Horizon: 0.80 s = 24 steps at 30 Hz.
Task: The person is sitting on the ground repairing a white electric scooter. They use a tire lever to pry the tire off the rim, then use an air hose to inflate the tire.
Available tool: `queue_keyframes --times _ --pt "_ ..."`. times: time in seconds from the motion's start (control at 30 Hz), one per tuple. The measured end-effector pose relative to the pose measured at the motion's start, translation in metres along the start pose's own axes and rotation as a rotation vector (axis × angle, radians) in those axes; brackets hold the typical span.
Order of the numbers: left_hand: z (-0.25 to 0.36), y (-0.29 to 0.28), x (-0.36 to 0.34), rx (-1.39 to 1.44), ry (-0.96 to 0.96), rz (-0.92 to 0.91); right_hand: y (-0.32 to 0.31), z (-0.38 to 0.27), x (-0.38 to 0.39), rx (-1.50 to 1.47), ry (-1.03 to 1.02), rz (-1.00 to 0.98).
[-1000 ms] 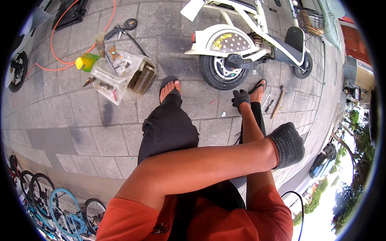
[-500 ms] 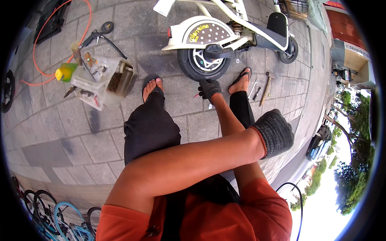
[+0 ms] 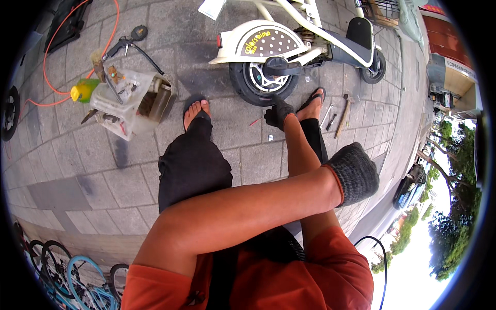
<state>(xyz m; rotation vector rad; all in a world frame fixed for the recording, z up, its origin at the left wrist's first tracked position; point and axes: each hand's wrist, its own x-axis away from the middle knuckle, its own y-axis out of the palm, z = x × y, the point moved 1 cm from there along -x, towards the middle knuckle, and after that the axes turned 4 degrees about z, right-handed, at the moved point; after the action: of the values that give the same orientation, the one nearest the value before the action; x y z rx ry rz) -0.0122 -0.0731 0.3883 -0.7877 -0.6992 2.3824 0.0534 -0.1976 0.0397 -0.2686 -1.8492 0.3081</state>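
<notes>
My right hand (image 3: 280, 113), in a dark grey knitted glove, is just below the black rear tyre (image 3: 240, 90) of a cream-white electric scooter (image 3: 310, 49). One finger points up at the tyre's lower edge and seems to touch it; the others are spread to the left, with nothing seen in them. My left forearm crosses in front of me to the right. The matching gloved left hand (image 3: 354, 174) shows its rounded back, bent down at the wrist, and its fingers are hidden. A thin red stick (image 3: 254, 122) lies on the paving left of my right hand.
A hammer (image 3: 342, 116), a wrench (image 3: 326, 115) and a small dark tool (image 3: 331, 122) lie right of my foot. Leftward are a cut-open plastic container (image 3: 132, 103) of tools, a yellow-green bottle (image 3: 84, 90), an air gauge gun (image 3: 124, 45) and an orange hose (image 3: 45, 72). Bicycles (image 3: 77, 279) stand lower left.
My right hand has shifted slightly right and down along the tyre, uncovering the red stick on the ground, and one finger now points up. My left hand has hardly moved.
</notes>
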Motion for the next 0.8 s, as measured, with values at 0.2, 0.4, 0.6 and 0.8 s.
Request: queue_keyframes --times 0.2,0.4,0.6,0.8 --pt "0.001 0.012 -0.007 0.018 0.046 -0.015 0.001 0.017 -0.016 -0.246 -0.033 -0.19" --pt "0.0 0.017 -0.007 0.015 0.053 -0.001 0.012 0.029 -0.005 -0.538 -0.13 -0.323" --pt "0.002 0.021 -0.006 -0.04 0.039 0.023 0.027 0.039 -0.012 -0.956 -0.258 -0.522" --pt "0.002 0.032 -0.002 -0.058 0.06 0.09 0.032 0.039 -0.027 -0.97 -0.257 -0.429"
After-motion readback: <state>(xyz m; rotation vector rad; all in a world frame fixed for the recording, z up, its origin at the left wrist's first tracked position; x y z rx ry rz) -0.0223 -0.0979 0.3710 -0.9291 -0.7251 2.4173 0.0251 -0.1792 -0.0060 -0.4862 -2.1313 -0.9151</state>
